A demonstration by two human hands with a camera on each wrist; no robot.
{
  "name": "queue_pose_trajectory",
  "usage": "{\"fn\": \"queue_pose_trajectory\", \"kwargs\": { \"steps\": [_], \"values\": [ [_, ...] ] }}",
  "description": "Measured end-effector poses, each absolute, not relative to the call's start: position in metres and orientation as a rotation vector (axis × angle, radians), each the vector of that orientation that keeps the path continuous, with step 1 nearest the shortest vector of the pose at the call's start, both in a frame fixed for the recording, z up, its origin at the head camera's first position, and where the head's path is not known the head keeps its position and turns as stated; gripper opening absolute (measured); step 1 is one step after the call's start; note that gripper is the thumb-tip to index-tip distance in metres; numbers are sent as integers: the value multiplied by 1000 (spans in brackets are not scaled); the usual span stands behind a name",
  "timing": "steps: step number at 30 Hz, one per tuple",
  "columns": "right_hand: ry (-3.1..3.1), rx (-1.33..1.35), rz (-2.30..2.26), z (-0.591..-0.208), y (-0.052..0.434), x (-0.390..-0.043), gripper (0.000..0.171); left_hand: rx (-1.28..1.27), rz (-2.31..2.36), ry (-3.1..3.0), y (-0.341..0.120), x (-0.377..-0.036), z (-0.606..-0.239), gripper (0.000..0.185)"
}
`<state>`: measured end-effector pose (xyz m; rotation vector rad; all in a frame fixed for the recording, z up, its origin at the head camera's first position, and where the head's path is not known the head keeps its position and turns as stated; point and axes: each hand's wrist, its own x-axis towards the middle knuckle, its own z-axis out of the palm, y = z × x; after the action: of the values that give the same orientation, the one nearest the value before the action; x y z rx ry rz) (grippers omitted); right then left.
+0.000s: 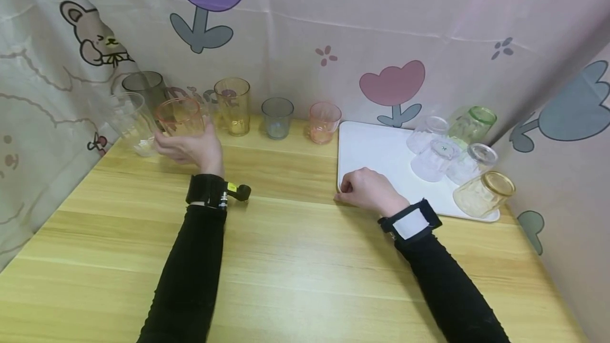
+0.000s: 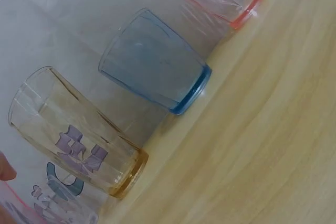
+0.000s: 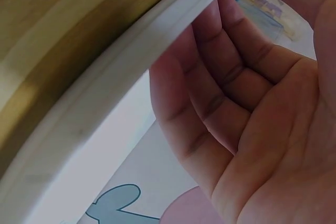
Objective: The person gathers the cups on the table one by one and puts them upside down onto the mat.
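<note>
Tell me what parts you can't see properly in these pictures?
- Left hand fingers: head view, hidden behind the pink cup it grips.
- Purple print on the yellow cup: left wrist view, tilted, unreadable.
- Tray: right wrist view, only its rim shows; the right hand fills the frame.

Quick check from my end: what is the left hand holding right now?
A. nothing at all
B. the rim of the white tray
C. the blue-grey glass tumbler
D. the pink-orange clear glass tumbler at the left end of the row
D: in the head view the left hand wraps its grip round the pink-orange clear glass tumbler, while the blue-grey glass tumbler stands untouched further right.
</note>
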<state>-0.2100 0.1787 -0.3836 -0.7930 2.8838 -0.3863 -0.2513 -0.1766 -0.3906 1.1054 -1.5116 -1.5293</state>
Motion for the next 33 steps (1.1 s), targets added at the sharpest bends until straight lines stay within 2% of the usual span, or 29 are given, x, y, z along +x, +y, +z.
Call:
{"fn": "queue_pose_trajectory", "kwargs": {
  "steps": [9, 27, 33],
  "values": [
    [2871, -814, -391, -385, 180, -211, 17, 1088, -1470, -1537, -174, -251, -392, 100],
    [2873, -833, -393, -385, 181, -211, 16, 1039, -1602, -1421, -169, -253, -382, 92],
    [2880, -835, -389, -385, 181, -211, 16, 964, -1710, -1338, -164, -253, -375, 83]
  ]
}}
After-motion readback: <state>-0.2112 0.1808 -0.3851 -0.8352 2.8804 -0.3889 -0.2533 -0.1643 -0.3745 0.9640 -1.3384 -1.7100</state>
